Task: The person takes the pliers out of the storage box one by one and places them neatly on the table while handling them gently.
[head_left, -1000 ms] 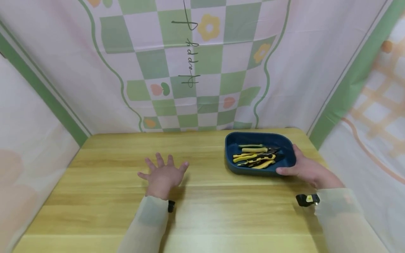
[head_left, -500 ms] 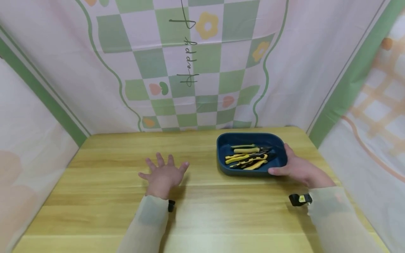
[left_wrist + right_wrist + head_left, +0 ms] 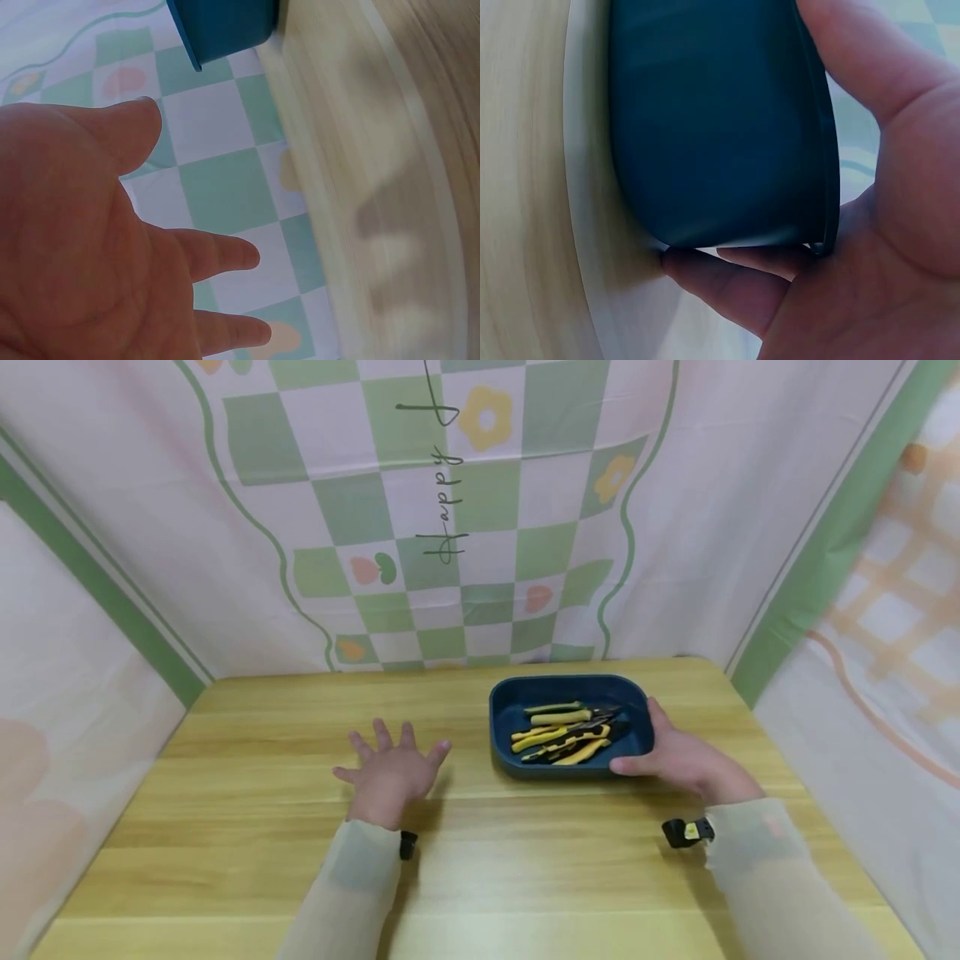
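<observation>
A dark blue plastic bin (image 3: 551,772) stands at the back of the table, right of centre. Several yellow-and-black hand tools (image 3: 562,737), pliers apparently among them, lie heaped inside. My right hand (image 3: 693,764) grips the bin's right end, thumb at the near rim; the right wrist view has fingers (image 3: 731,289) against the bin's end wall (image 3: 712,127). To the left, my left hand (image 3: 390,781) is spread with straight fingers, holding nothing. The left wrist view catches its palm (image 3: 82,232) apart from a corner of the bin (image 3: 225,26).
A wood-grain table (image 3: 480,860) runs back to a green-and-white checked cloth (image 3: 450,568). More cloth walls (image 3: 75,693) close in the left and right sides. Both wrists carry small black cameras, one by the right cuff (image 3: 682,833).
The bin has slid left across the table with its tools inside, my right hand gripping its end throughout. My left hand has stayed spread in nearly the same spot.
</observation>
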The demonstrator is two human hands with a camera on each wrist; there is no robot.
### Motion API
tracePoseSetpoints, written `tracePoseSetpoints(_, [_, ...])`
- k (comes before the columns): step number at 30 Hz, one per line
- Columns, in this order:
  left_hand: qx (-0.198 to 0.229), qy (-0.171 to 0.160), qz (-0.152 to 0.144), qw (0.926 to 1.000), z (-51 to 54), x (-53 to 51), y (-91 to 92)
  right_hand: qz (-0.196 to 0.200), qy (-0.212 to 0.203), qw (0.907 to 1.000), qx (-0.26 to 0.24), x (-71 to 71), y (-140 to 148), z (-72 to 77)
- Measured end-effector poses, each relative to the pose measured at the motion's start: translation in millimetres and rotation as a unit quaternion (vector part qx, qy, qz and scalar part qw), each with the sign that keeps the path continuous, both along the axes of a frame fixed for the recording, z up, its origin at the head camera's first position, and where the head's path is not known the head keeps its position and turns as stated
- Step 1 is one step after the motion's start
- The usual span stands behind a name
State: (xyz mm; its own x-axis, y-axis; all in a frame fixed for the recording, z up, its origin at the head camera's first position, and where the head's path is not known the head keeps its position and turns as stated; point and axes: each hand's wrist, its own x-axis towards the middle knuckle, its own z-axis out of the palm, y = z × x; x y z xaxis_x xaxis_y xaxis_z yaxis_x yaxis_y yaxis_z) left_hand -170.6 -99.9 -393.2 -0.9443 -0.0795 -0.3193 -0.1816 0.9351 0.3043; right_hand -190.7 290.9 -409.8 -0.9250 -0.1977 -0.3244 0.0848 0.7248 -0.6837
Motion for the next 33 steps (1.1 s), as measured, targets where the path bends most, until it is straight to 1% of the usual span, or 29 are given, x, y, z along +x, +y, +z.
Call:
tracePoseSetpoints(5, [0.001, 0.012, -0.004, 0.9999, 1.5, -0.5, -0.2, 0.004, 0.000, 0.9999, -0.009, 0.2, -6.7, -0.7])
tracePoseSetpoints(9, [-0.007, 0.040, -0.026, 0.9988, 5.1, -4.0, -0.2, 0.003, -0.007, 0.9999, -0.012, 0.6, -10.0, -0.6])
tracePoseSetpoints(11, [-0.013, 0.061, -0.039, 0.9973, 10.1, -7.0, -0.2, 0.002, -0.009, 0.9999, -0.013, 0.8, -10.3, -0.7])
tracePoseSetpoints(15, [-0.013, 0.100, -0.062, 0.9930, 25.9, -13.9, -0.5, 0.000, -0.009, 0.9999, -0.013, 1.0, -9.7, -1.2])
tracePoseSetpoints(19, [0.012, 0.126, -0.096, 0.9873, 39.7, -20.8, -1.2, -0.002, -0.008, 0.9999, -0.012, 0.8, -9.6, -1.1])
tracePoseSetpoints(22, [0.041, 0.131, -0.118, 0.9836, 46.7, -24.8, -1.6, -0.002, -0.008, 0.9998, -0.015, 1.0, -10.2, -0.1])
tracePoseSetpoints(25, [0.061, 0.123, -0.129, 0.9821, 51.3, -27.3, -1.6, 0.001, -0.010, 0.9998, -0.018, 1.9, -11.7, 0.7])
tracePoseSetpoints(29, [0.067, 0.112, -0.139, 0.9816, 55.7, -28.4, 0.4, 0.005, -0.009, 0.9998, -0.018, 3.2, -14.5, 0.4])
tracePoseSetpoints(33, [0.070, 0.115, -0.153, 0.9789, 58.9, -29.0, 4.3, 0.008, -0.007, 0.9999, -0.011, 4.8, -17.8, 0.5])
